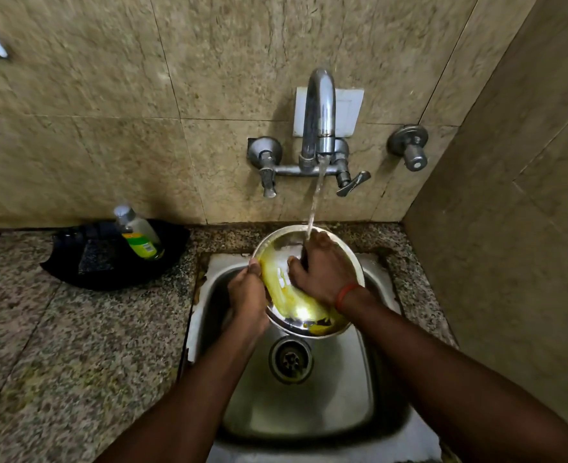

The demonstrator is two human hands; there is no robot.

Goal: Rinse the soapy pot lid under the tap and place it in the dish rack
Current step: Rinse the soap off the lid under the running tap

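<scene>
Gripping the steel pot lid (281,248) over the sink (309,406), left hand (247,295) pinches its rim; right hand (322,265) presses flat inside (yellow-streaked) under tap (319,118) water; soap bottle (139,233) sits left.

Shiny steel pot lid (281,248), brushed steel sink (309,406), chrome tap (319,111), speckled granite counter (75,345)

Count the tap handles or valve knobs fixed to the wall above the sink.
3: a lever left of the spout, a lever right of it, and a separate round knob further right. None seems hidden.
</scene>
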